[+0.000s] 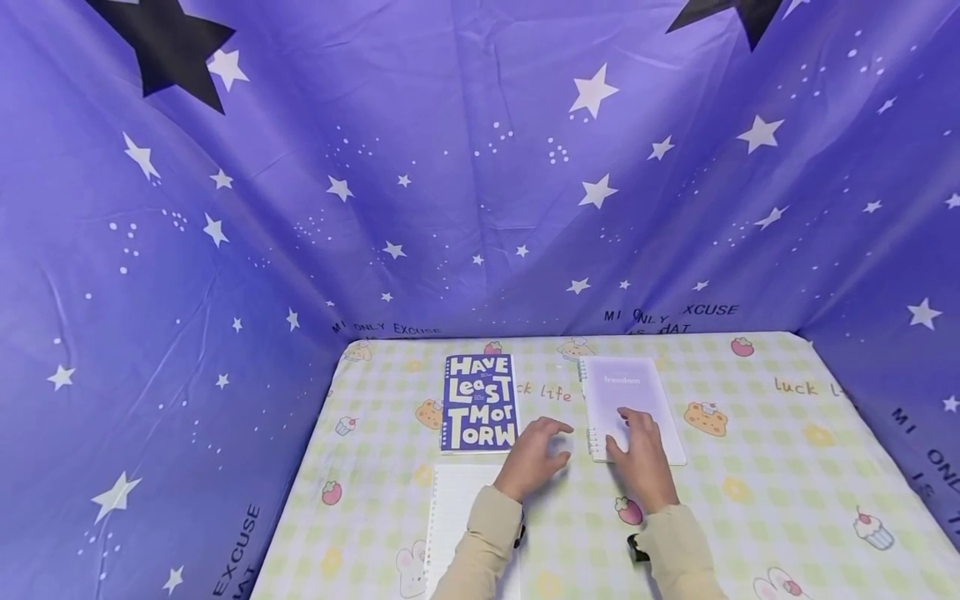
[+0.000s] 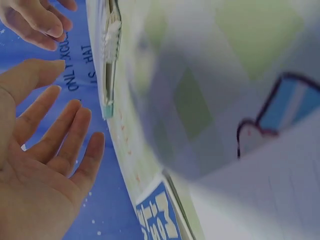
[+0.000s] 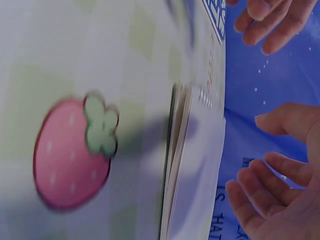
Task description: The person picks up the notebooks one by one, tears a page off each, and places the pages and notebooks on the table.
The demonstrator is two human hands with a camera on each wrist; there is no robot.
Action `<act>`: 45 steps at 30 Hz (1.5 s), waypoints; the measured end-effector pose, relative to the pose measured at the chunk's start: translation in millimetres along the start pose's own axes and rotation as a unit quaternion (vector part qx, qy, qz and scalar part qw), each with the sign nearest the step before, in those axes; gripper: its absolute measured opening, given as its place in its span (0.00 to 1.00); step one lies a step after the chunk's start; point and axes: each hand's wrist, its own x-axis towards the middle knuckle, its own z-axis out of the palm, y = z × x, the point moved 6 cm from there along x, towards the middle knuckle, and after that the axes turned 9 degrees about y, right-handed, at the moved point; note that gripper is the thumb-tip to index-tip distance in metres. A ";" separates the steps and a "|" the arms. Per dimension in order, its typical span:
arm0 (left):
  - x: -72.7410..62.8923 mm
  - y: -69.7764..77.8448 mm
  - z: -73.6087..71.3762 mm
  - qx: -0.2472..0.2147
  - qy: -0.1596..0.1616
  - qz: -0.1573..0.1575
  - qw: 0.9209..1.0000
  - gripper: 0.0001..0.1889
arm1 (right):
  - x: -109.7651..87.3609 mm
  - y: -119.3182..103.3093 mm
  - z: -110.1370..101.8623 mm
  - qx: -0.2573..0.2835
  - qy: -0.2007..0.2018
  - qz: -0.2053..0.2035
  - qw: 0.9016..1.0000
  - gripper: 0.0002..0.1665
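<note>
A spiral-bound notebook with a pale lilac cover (image 1: 626, 400) lies on the table, its rings along the left edge. Over its lower half hovers my right hand (image 1: 643, 457), fingers loosely bent and holding nothing; the right wrist view shows those fingers (image 3: 250, 200) apart from the cover. To the left, my left hand (image 1: 534, 457) is held in the air between the lilac notebook and a blue notebook with big white letters (image 1: 480, 402). Its fingers (image 2: 65, 130) are spread, with nothing in them. An open-faced lined notebook (image 1: 457, 508) lies partly under my left forearm.
A checked tablecloth (image 1: 765, 475) printed with strawberries, cupcakes and bears covers the table. Purple curtains with white stars (image 1: 480, 208) hang behind it and on both sides. Dark bands (image 1: 637, 548) sit at my wrists.
</note>
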 end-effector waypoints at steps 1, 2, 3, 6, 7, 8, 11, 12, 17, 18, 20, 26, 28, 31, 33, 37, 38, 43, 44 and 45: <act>0.1 1.3 2.6 0.005 -0.002 0.003 1.000 0.19 | -0.1 3.7 -2.1 -0.004 -0.003 0.008 1.000 0.31; 0.2 2.3 5.7 0.009 -0.005 0.006 1.000 0.19 | -0.2 7.6 -4.5 -0.009 -0.007 0.016 1.000 0.31; 0.4 3.5 8.9 0.014 -0.008 0.010 1.000 0.19 | -0.3 11.1 -6.9 -0.013 -0.010 0.024 1.000 0.31; 1.6 7.3 18.5 0.028 -0.019 0.019 0.999 0.19 | 0.0 22.8 -14.7 -0.034 -0.023 0.050 0.998 0.33; 1.9 8.9 21.4 0.032 -0.022 0.024 0.999 0.19 | 0.0 26.5 -17.1 -0.041 -0.028 0.057 0.997 0.34; 2.5 10.7 23.8 0.035 -0.022 0.030 0.999 0.19 | 0.0 29.7 -19.6 -0.047 -0.033 0.062 0.996 0.34; 4.6 16.1 30.3 0.047 -0.030 0.044 0.997 0.19 | -0.3 38.6 -25.1 -0.063 -0.052 0.073 0.994 0.37; 5.6 18.1 32.1 0.049 -0.034 0.048 0.997 0.19 | -0.6 41.3 -26.2 -0.068 -0.060 0.075 0.993 0.38; 11.6 26.9 39.5 0.066 -0.057 0.058 0.995 0.19 | -3.0 53.9 -27.3 -0.084 -0.088 0.081 0.989 0.40; 12.6 27.8 41.2 0.069 -0.060 0.058 0.994 0.19 | -3.5 55.8 -27.2 -0.086 -0.091 0.082 0.989 0.40; 14.3 29.3 44.6 0.077 -0.065 0.060 0.993 0.19 | -4.2 59.6 -27.1 -0.090 -0.093 0.085 0.988 0.40; 19.3 36.3 51.8 0.103 -0.073 0.081 0.989 0.21 | -5.2 69.0 -26.5 -0.109 -0.109 0.104 0.982 0.41; 20.9 38.2 55.1 0.112 -0.080 0.087 0.987 0.22 | -5.4 70.6 -26.1 -0.113 -0.115 0.110 0.981 0.41; 22.0 37.3 63.1 0.126 -0.098 0.082 0.984 0.25 | -5.5 71.7 -25.4 -0.114 -0.119 0.112 0.980 0.41; 22.1 35.7 68.9 0.131 -0.109 0.077 0.982 0.27 | -5.8 71.7 -25.0 -0.112 -0.117 0.110 0.981 0.41; 22.2 34.0 77.2 0.141 -0.118 0.073 0.980 0.28 | -6.3 71.7 -24.9 -0.113 -0.108 0.104 0.982 0.40; 22.5 34.2 78.2 0.142 -0.118 0.074 0.980 0.28 | -6.2 71.8 -25.0 -0.113 -0.106 0.103 0.983 0.40; 25.2 38.0 79.6 0.156 -0.102 0.085 0.979 0.28 | -5.8 71.9 -25.1 -0.116 -0.102 0.104 0.982 0.38; 25.8 39.2 79.4 0.160 -0.096 0.089 0.978 0.27 | -5.8 72.1 -25.2 -0.116 -0.102 0.105 0.983 0.38; 26.5 40.2 79.5 0.165 -0.091 0.093 0.978 0.27 | -5.5 72.2 -25.4 -0.115 -0.100 0.105 0.983 0.38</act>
